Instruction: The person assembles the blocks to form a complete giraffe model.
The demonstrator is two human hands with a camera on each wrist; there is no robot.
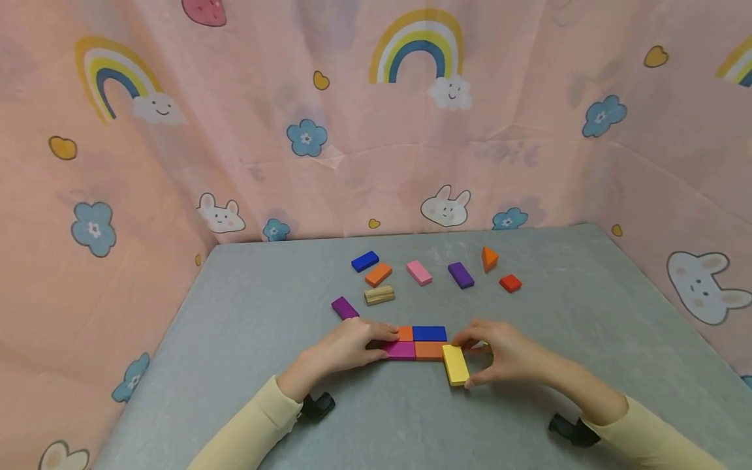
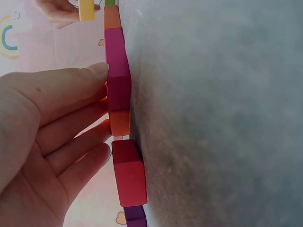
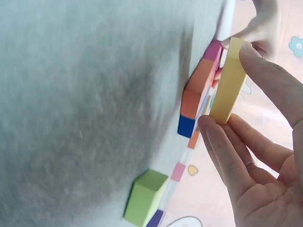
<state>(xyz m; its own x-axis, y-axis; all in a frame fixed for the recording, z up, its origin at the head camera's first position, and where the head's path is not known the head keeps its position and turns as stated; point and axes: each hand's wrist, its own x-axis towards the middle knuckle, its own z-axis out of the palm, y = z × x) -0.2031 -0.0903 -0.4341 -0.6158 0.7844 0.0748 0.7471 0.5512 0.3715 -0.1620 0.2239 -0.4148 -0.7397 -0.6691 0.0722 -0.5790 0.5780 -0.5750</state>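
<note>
In the head view, my right hand pinches a yellow rectangular block between thumb and fingertips. It is held raised at the right end of two rows of blocks. The near row has a magenta block and an orange block; behind lie another orange block and a blue block. My left hand rests at the rows' left end, thumb against the magenta block, fingers extended to the far orange one. A red block sits beside those fingers in the left wrist view, hidden from the head view.
Farther back lie loose blue, orange, pink, purple and red blocks, an orange triangle and a wooden piece. A purple-magenta block lies beyond my left hand. The right wrist view shows a green block.
</note>
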